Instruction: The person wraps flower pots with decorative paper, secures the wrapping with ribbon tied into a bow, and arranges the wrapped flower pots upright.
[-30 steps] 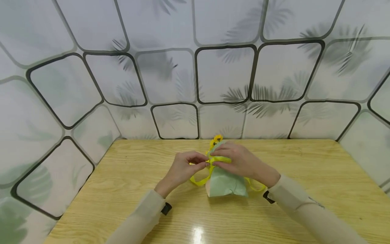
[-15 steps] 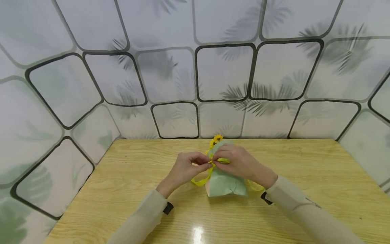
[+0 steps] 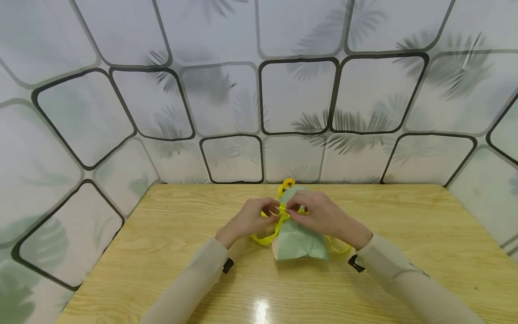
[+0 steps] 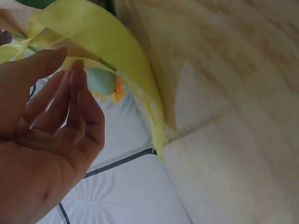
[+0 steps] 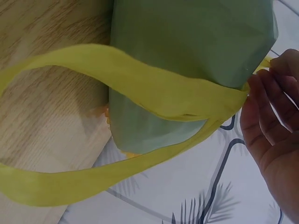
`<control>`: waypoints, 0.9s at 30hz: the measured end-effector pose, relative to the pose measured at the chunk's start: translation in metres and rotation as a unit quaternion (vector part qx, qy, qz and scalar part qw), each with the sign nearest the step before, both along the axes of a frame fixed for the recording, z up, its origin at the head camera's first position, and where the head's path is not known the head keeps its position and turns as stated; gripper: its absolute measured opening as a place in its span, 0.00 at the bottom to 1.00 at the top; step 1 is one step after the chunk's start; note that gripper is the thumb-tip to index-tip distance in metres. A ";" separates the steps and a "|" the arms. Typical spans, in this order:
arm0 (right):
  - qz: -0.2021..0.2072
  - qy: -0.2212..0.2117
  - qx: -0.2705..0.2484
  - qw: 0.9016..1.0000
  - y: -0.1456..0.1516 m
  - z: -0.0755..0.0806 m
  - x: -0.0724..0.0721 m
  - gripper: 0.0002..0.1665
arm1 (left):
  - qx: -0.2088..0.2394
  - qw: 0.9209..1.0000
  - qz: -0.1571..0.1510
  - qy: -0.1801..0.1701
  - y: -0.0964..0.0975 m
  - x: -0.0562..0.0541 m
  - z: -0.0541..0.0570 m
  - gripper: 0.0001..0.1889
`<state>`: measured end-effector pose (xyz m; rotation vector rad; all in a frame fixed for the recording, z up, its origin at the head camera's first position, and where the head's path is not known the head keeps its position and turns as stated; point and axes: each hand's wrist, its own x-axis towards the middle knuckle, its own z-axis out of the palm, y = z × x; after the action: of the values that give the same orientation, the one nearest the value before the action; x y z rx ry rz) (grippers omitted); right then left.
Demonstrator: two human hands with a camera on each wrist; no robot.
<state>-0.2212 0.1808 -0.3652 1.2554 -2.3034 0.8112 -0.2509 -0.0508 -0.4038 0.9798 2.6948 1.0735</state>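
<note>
A bouquet in pale green wrapping paper (image 3: 301, 243) lies on the table, with yellow flowers (image 3: 288, 183) showing at its far end. Around its middle runs a yellow ribbon (image 5: 159, 91), its long loops hanging to both sides. On the bouquet's left, my left hand (image 3: 252, 219) has thumb and fingers parted at the ribbon knot. The left wrist view has its fingertips (image 4: 77, 70) right beside the ribbon (image 4: 100, 35). From the right, my right hand (image 3: 321, 216) pinches the ribbon between thumb and fingers, close to the knot. The knot itself is partly hidden by fingers.
The wooden table (image 3: 162, 252) extends around the bouquet on all sides. Behind it hangs a pale patterned backdrop (image 3: 226, 103) that meets the table's far edge. Each wrist carries a dark strap (image 3: 356, 263) below the sleeve cuff.
Both hands were close together, pinching the ribbon at the knot. Now my left fingers have spread apart and shifted slightly, and the right hand has drawn a little to the right.
</note>
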 end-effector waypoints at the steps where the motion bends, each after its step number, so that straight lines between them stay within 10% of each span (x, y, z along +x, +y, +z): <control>1: 0.000 -0.002 -0.001 1.000 0.000 0.000 0.000 0.07 | -0.004 1.000 0.001 0.003 0.001 -0.001 -0.001 0.17; 10: -0.018 -0.014 -0.003 1.000 0.004 -0.002 -0.001 0.06 | 0.009 0.999 0.038 0.022 -0.011 -0.003 0.001 0.07; 15: -0.036 -0.028 0.001 0.999 0.006 -0.001 -0.001 0.06 | 0.044 0.997 -0.011 -0.060 -0.028 0.002 0.015 0.07; 27: -0.066 -0.041 -0.017 0.997 0.012 -0.003 -0.004 0.05 | -0.067 0.945 -0.184 -0.264 -0.055 0.027 0.047 0.04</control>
<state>-0.2251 0.1932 -0.3680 1.0617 -2.3960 0.8668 -0.2243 -0.1054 -0.3563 0.9521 2.0278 0.9022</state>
